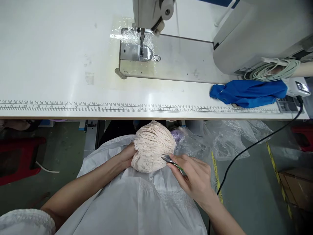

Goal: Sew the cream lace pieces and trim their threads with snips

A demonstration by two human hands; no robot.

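Note:
A thick bundle of cream lace trim (154, 143) is held over the lap, below the table's front edge. My left hand (128, 152) grips it from the left side, its fingers mostly hidden behind the lace. In my right hand (193, 174) is a small pair of thread snips (168, 159), closed round by thumb and fingers. The metal tips of the snips touch or nearly touch the lower right of the bundle. Some green shows on the snips' handle.
A sewing machine (146, 14) stands on the white table (61, 65), with a ruler strip (97, 107) along its front edge. A blue cloth (249, 92) lies at right. A black cable (256, 143) hangs down beside clear plastic bags (227, 137). Red stools (18, 160) stand below.

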